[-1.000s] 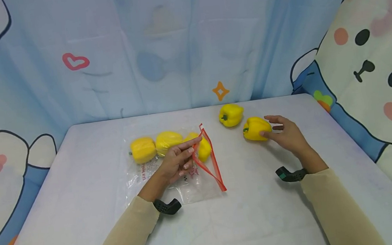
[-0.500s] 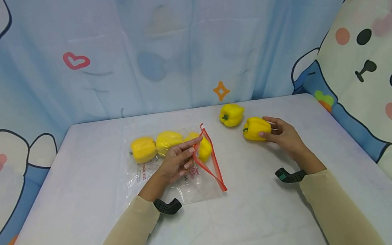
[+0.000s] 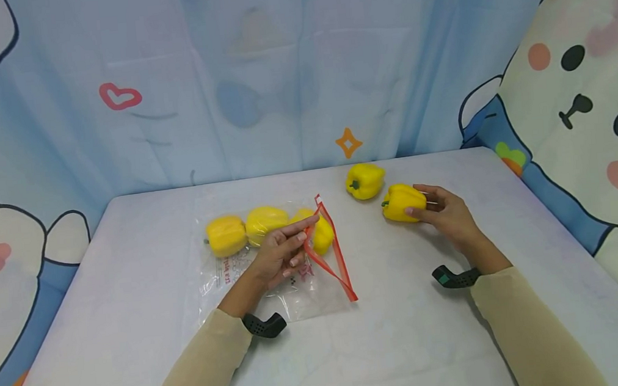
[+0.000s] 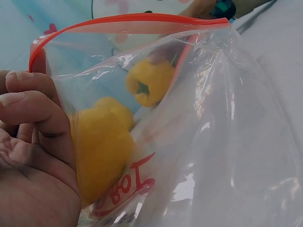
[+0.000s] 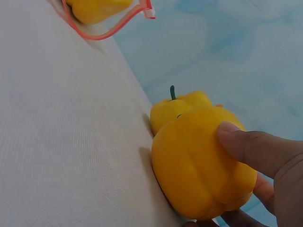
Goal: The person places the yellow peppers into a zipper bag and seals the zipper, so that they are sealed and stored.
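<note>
Head view vs. 1 s ago: R hand has come in on the near pepper. Fingers stood off it then; now thumb & fingers are bent round it w/ a firm-looking grip. Pepper sits on the R side of the table, approx. same spot as before; can't tell if it's lifted at all. Per R wrist view, thumb lies on its side, other fingertips peek out past the far edge.

L hand unchanged: index finger straight, the rest part-curled, holding the red edge of the clear bag so its mouth gapes to the R. Bag same as before, w/ left pepper, middle pepper & right pepper in a row, the last by the mouth. Far pepper lies just behind the near one, also as before.

Surface: table w/ a white cloth, a few faint creases. Room: lt. blue curtain behind & at the sides, printed w/ a pink heart, orange star & big white cartoon animals.
</note>
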Demonstrator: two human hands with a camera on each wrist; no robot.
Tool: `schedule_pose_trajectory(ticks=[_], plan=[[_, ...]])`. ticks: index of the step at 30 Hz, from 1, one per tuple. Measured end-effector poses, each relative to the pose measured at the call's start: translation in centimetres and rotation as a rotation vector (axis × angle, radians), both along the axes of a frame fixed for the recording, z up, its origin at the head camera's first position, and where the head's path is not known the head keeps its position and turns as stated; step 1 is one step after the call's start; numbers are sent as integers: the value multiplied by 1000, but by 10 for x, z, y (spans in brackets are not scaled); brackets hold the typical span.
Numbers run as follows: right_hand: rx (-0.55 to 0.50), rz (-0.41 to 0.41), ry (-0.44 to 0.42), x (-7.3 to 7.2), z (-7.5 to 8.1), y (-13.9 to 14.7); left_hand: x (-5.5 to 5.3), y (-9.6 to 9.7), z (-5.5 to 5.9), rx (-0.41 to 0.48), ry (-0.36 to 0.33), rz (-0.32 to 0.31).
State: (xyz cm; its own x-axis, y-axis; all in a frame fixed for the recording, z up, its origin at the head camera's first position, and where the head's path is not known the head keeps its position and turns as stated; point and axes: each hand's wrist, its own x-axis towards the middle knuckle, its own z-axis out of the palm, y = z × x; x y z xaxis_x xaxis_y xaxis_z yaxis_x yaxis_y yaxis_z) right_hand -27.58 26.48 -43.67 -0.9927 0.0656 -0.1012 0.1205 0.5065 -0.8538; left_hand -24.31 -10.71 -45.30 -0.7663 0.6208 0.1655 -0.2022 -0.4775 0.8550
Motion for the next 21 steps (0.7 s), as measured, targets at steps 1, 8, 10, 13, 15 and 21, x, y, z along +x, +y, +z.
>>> schedule_pose_trajectory(ticks=[1,8,10,13,15,21], plan=[[2,-4,1,0,0,0,0,0,0,-2,-1,3],[-4,-2,19,-1,-2,-1,1,0,1,-16,1,15],[-26,8,32,-1,-3,-2,0,1,1,-12,1,10],[-80,24,34,-1,-4,-2,0,1,1,-4,-2,2],[-102,24,29,-2,-5,-2,0,0,1,-3,-6,1],[-120,-1,8,-3,-7,-4,0,0,1,-10,-5,8]])
